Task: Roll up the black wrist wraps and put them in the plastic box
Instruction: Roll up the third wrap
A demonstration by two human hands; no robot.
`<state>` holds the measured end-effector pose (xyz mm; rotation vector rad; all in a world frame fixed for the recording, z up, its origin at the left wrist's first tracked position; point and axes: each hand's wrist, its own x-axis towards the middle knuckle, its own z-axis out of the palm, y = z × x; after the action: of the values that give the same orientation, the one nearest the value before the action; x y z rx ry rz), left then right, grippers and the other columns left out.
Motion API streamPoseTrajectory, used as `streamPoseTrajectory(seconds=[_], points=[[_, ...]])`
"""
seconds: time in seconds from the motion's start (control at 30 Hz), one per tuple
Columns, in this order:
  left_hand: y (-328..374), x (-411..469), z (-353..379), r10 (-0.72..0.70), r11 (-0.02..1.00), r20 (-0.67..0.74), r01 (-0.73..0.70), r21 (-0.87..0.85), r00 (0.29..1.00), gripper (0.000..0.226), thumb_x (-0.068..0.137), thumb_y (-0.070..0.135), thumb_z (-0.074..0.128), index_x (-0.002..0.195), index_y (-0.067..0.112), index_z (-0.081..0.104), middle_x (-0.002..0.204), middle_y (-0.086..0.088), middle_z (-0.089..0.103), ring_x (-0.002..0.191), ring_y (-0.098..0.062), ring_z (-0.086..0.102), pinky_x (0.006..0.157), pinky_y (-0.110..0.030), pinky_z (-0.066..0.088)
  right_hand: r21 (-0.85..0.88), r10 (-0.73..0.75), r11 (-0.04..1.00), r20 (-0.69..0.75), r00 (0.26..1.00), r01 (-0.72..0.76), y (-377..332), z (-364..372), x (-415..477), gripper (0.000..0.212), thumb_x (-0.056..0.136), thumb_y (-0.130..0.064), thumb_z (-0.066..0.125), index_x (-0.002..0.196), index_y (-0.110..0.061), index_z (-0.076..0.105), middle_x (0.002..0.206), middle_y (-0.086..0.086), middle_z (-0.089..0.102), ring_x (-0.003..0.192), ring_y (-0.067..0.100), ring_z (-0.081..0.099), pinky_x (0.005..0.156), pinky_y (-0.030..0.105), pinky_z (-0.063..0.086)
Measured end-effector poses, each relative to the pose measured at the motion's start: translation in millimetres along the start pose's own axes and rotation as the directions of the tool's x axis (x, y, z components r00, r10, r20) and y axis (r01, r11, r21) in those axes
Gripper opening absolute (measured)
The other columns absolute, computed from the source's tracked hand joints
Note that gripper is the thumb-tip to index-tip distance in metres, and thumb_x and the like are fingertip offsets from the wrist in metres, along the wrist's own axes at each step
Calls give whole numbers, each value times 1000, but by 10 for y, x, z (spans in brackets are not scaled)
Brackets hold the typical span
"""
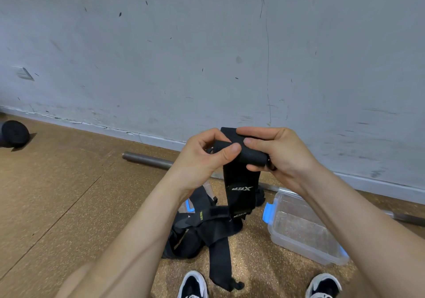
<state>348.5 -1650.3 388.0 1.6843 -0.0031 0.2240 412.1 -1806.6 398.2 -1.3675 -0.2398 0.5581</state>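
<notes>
A black wrist wrap (241, 182) is held up in front of me, its upper end rolled into a short cylinder and its tail with a white logo hanging down. My left hand (207, 157) pinches the roll's left end, thumb on top. My right hand (273, 155) grips the roll's right end with fingers curled over it. Below on the floor lies a pile of more black wraps (207, 231). The clear plastic box (305, 247) with blue clips stands on the floor to the right, open.
A steel barbell (147, 159) lies along the grey wall's base behind my hands. A black weight plate (15, 134) sits at far left. My two black-and-white shoes (193, 285) are at the bottom edge. A lid with a blue clip (189, 207) lies under the pile.
</notes>
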Motion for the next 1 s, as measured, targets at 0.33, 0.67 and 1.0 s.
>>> streamPoseTrajectory(seconds=[0.33, 0.67, 1.0], points=[[-31, 17, 135, -64, 991, -200, 40, -124, 978, 11, 85, 14, 75, 93, 18, 67, 81, -4, 66, 70, -20, 64, 60, -20, 49, 1, 37, 999, -48, 998, -37, 31, 20, -5, 26, 95, -2, 56, 92, -15, 78, 91, 6, 76, 73, 14, 72, 52, 21, 54], [-64, 73, 124, -193, 954, -231, 128, -270, 954, 18, 89, 23, 72, 91, 22, 54, 73, -6, 66, 46, -19, 49, 47, -25, 43, -131, -133, 980, 107, 985, 147, 33, -1, -58, 21, 87, -8, 70, 104, -18, 76, 99, 1, 77, 92, 10, 72, 67, 19, 56], [-18, 19, -69, -62, 994, 8, 62, -91, 998, 32, 84, 6, 75, 107, 24, 63, 76, 11, 63, 71, -8, 60, 65, -20, 51, 137, -33, 990, 2, 999, 32, -40, -28, 8, 17, 96, -16, 60, 94, -7, 74, 88, 8, 76, 77, 18, 75, 55, 16, 54]])
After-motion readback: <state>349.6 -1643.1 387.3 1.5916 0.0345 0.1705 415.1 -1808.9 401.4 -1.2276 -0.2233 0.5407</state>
